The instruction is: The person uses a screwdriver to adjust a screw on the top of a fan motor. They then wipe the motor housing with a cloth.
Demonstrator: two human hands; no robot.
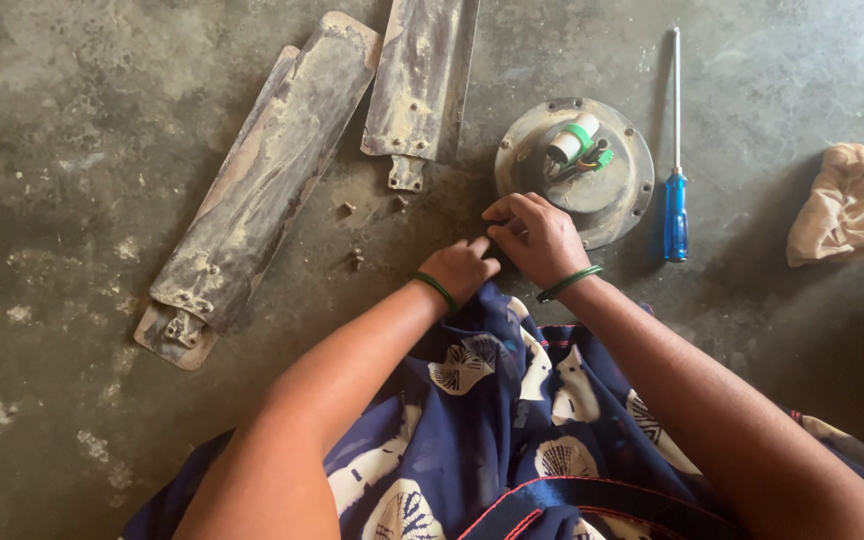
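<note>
My left hand [460,268] and my right hand [535,237] meet close together on the floor, fingers pinched over something small that I cannot make out. Both wrists carry green bangles. Just beyond the right hand lies a round grey metal fan motor plate [620,185] with a white-and-green capacitor and wires [577,145] on top. A blue-handled screwdriver [675,205] lies to the right of the plate, tip pointing away from me.
Dusty fan blades lie at left: a long pair [262,185] and a shorter one [422,75]. Small loose screws [349,210] sit between blades and hands. A crumpled beige rag [845,205] lies far right. Blue patterned cloth [512,420] covers my lap on the concrete floor.
</note>
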